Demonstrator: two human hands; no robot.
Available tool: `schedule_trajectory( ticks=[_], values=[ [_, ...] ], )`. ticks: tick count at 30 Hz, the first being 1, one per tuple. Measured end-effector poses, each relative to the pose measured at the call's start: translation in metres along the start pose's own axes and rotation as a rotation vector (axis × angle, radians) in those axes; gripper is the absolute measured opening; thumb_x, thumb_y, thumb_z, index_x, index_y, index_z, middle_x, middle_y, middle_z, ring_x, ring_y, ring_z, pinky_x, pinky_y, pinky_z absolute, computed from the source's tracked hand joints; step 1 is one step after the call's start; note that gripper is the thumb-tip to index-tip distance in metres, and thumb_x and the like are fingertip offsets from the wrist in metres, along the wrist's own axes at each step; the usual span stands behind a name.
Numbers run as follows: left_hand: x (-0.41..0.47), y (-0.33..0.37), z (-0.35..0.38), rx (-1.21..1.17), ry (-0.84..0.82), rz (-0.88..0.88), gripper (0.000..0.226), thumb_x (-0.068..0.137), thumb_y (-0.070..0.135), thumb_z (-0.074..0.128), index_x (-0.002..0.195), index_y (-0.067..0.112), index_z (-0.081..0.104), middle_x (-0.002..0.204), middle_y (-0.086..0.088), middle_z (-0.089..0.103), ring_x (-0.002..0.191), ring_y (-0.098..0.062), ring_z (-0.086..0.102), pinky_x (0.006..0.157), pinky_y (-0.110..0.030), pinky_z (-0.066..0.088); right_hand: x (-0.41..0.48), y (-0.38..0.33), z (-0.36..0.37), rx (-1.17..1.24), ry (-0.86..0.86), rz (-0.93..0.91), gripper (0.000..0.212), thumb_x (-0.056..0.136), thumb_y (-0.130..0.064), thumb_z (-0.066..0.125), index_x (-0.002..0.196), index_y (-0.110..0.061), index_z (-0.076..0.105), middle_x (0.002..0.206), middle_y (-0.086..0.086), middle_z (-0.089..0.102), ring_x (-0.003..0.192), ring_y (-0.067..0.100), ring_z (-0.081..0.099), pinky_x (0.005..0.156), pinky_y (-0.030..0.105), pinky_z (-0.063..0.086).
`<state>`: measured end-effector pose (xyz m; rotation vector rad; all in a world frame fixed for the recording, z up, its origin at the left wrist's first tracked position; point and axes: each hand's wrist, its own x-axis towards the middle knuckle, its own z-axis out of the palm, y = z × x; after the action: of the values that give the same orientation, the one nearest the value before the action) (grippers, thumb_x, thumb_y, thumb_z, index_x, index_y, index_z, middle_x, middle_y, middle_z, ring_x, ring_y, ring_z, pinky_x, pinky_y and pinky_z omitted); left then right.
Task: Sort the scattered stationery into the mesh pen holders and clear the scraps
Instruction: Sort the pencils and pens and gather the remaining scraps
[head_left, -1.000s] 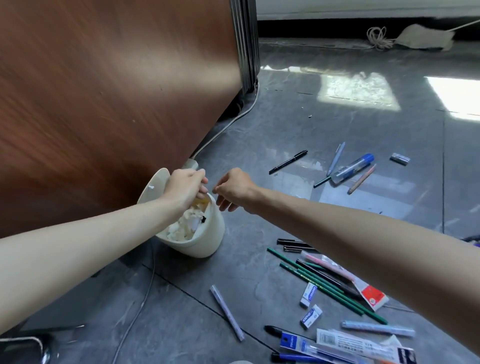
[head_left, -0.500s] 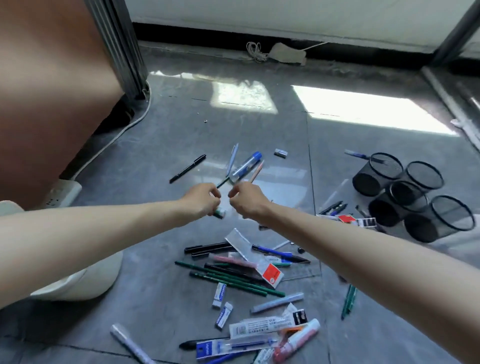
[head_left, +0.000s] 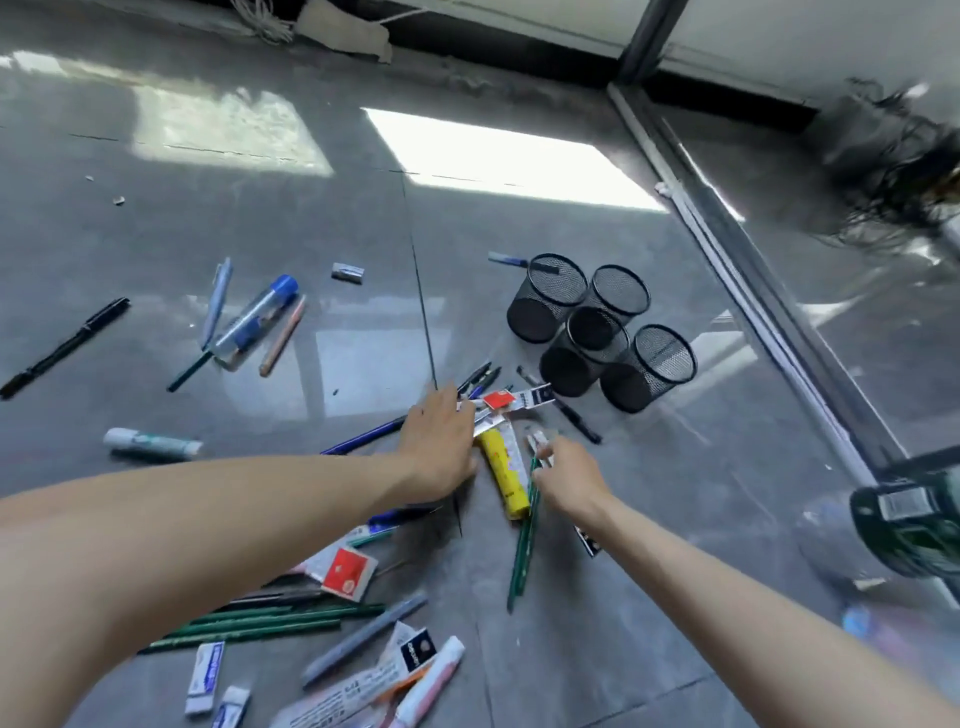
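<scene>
Four black mesh pen holders stand clustered on the grey floor, all looking empty. Just left of them lies a pile: a red-labelled plastic wrapper, a yellow tube under clear packaging, two green pencils and dark pens. My left hand rests palm down on the pile, fingertips touching the wrapper; its grip is hidden. My right hand pinches a small clear scrap beside the yellow tube.
More stationery is scattered around: a black pen, a blue-capped tube, a glue stick, green pencils, erasers, wrappers. A metal floor rail runs at right, with a dark green object beside it.
The view has swung right from the white bin to the holders. Both hands left the bin, met in the air, then dropped onto the pile beside the holders.
</scene>
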<state>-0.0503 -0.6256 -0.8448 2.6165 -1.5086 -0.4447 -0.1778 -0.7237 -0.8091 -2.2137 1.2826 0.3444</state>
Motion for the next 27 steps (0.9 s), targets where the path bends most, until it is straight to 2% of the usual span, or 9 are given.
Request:
schedule_trajectory(
  ticks=[2,6,9,13,15,18,20,23,27],
  values=[
    [0.003,-0.001,0.006,0.019,0.041,0.023,0.033,0.084,0.011,0.049,0.116,0.01,0.043,0.119,-0.012,0.041,0.105,-0.029,0.043,0.077,-0.035,0.034,0.006,0.004,0.002,0.018,-0.004,0.027,0.028,0.085,-0.003,0.051,0.11,-0.001,0.06,0.115,0.018,0.06,0.108,0.033,0.056,0.082,0.031,0.043],
    [0.002,-0.016,0.002,-0.229,0.024,0.006,0.013,0.085,0.011,0.05,0.097,0.01,0.046,0.105,-0.012,0.048,0.091,-0.029,0.049,0.066,-0.032,0.03,0.022,-0.006,0.011,0.037,0.097,0.041,0.023,0.074,0.0,0.044,0.085,-0.002,0.064,0.098,0.018,0.065,0.088,0.035,0.061,0.075,0.038,0.053],
    [0.0,-0.03,-0.003,-0.529,-0.03,-0.097,0.003,0.091,0.015,0.047,0.089,0.014,0.044,0.091,-0.007,0.053,0.081,-0.026,0.051,0.065,-0.034,0.036,0.029,-0.021,0.012,-0.037,0.16,0.006,0.028,0.085,-0.006,0.043,0.108,-0.01,0.059,0.116,0.01,0.054,0.103,0.032,0.056,0.082,0.037,0.046],
    [-0.004,-0.044,-0.009,-0.732,-0.012,-0.19,0.022,0.096,0.016,0.044,0.074,0.018,0.042,0.077,-0.001,0.056,0.071,-0.019,0.05,0.059,-0.029,0.034,0.039,-0.031,0.018,-0.202,0.114,-0.154,0.034,0.085,-0.011,0.046,0.117,-0.014,0.056,0.123,0.008,0.048,0.117,0.03,0.044,0.094,0.039,0.038],
    [-0.004,-0.051,-0.01,-0.866,0.028,-0.269,0.019,0.095,0.012,0.044,0.077,0.017,0.049,0.076,-0.002,0.062,0.069,-0.017,0.056,0.057,-0.023,0.037,0.039,-0.035,0.024,-0.297,0.056,-0.192,0.031,0.083,-0.014,0.051,0.113,-0.018,0.059,0.122,0.005,0.05,0.117,0.028,0.041,0.095,0.035,0.03],
    [-0.003,-0.056,-0.011,-1.094,0.033,-0.377,0.01,0.094,0.01,0.048,0.093,0.013,0.058,0.076,-0.008,0.064,0.06,-0.019,0.056,0.05,-0.022,0.042,0.036,-0.037,0.03,-0.336,0.022,-0.202,0.019,0.076,-0.014,0.053,0.091,-0.019,0.064,0.105,0.004,0.062,0.106,0.026,0.05,0.086,0.035,0.026],
    [-0.002,-0.059,-0.012,-1.032,0.017,-0.381,0.007,0.087,0.008,0.058,0.09,0.013,0.063,0.079,-0.007,0.063,0.066,-0.018,0.055,0.05,-0.021,0.04,0.034,-0.037,0.031,-0.313,-0.02,-0.181,0.022,0.072,-0.01,0.049,0.088,-0.018,0.062,0.092,0.006,0.067,0.099,0.025,0.055,0.081,0.035,0.025],
    [-0.001,-0.06,-0.016,-0.713,-0.052,-0.289,0.007,0.079,0.012,0.069,0.084,0.012,0.064,0.08,-0.003,0.06,0.074,-0.018,0.053,0.054,-0.023,0.036,0.032,-0.034,0.029,-0.271,0.007,-0.163,0.023,0.071,-0.004,0.048,0.087,-0.018,0.057,0.092,0.008,0.066,0.097,0.027,0.055,0.078,0.033,0.023],
    [0.002,-0.048,-0.011,-0.428,-0.075,-0.172,0.009,0.084,0.02,0.06,0.08,0.014,0.056,0.09,-0.006,0.052,0.08,-0.027,0.055,0.062,-0.03,0.039,0.032,-0.03,0.031,-0.243,0.06,-0.183,0.032,0.079,-0.015,0.059,0.11,-0.015,0.051,0.106,0.007,0.064,0.106,0.029,0.055,0.087,0.035,0.029]
  ],
)
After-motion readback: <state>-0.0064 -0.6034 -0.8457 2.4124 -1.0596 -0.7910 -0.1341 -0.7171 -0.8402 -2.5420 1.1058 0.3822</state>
